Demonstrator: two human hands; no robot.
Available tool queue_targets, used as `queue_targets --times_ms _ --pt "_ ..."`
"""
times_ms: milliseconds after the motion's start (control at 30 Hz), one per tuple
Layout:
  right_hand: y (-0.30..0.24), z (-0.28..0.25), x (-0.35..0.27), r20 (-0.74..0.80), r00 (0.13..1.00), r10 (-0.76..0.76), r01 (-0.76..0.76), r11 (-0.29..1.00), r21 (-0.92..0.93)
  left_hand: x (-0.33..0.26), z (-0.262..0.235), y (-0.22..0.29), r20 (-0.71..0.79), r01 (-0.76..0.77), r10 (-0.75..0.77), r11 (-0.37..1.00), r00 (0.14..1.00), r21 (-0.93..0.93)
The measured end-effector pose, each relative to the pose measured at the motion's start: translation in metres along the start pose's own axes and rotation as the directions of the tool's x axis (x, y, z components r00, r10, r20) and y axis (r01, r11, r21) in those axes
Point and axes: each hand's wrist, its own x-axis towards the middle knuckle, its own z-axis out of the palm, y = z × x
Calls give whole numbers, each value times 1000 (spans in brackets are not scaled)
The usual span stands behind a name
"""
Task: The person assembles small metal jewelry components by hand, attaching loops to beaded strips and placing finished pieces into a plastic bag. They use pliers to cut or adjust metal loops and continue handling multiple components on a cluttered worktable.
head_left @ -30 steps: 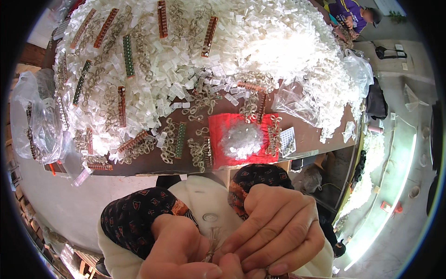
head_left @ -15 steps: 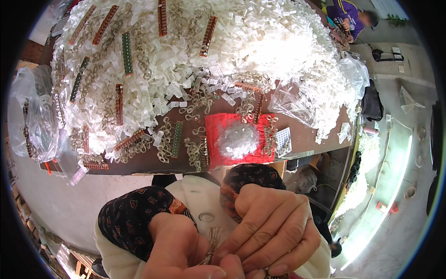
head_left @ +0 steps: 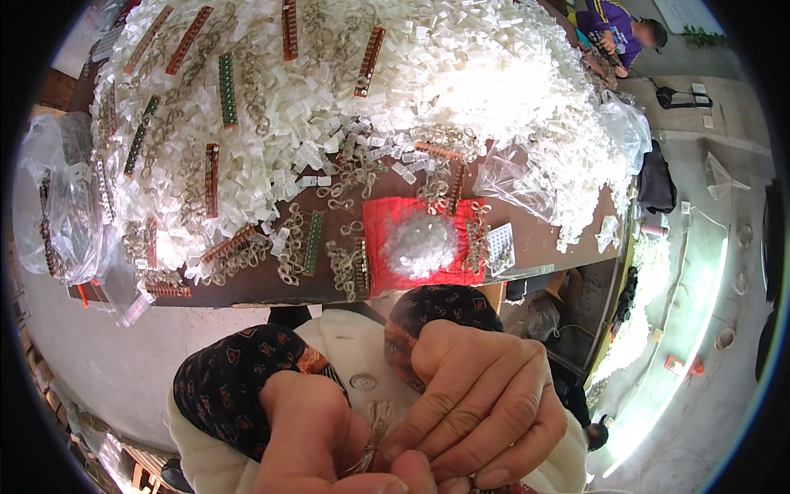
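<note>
Close to my chest at the lower edge, my left hand point(head_left: 309, 428) and my right hand point(head_left: 485, 403) meet with fingers bent and pressed together. A small bundle of thin, pale strands point(head_left: 376, 424) stands up between them, its lower end pinched by the left fingers. Under the right fingertips shows a bit of a small dark and reddish thing point(head_left: 504, 488), cut off by the picture's edge; its kind I cannot make out. The tips of several fingers are hidden.
Ahead is a brown table point(head_left: 329, 284) heaped with clear plastic pieces point(head_left: 494, 90). Among them lie looped cords and red and green strips point(head_left: 313, 244). A red cloth point(head_left: 378, 272) bears a clear pile point(head_left: 420, 245). Another person point(head_left: 613, 29) sits far right.
Both hands stay almost in place with small finger movements. The strand bundle's top tilts slightly. The person at the far right has shifted a little.
</note>
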Motion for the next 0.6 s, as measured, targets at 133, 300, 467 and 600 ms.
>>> queue_targets --times_ms 133,300,467,600 --pt "-8 5 0 -37 987 158 -158 987 -7 -9 1 13 -243 177 -140 975 960 135" --pt "-11 8 -3 -35 991 132 -132 991 -8 2 -10 1 108 -53 55 998 993 -20" --pt "-11 16 -5 -45 991 129 -129 992 2 -4 7 6 -149 11 4 994 989 106" --pt "-13 16 -8 -45 992 117 -116 993 22 5 1 -4 -26 -89 89 996 996 -29"
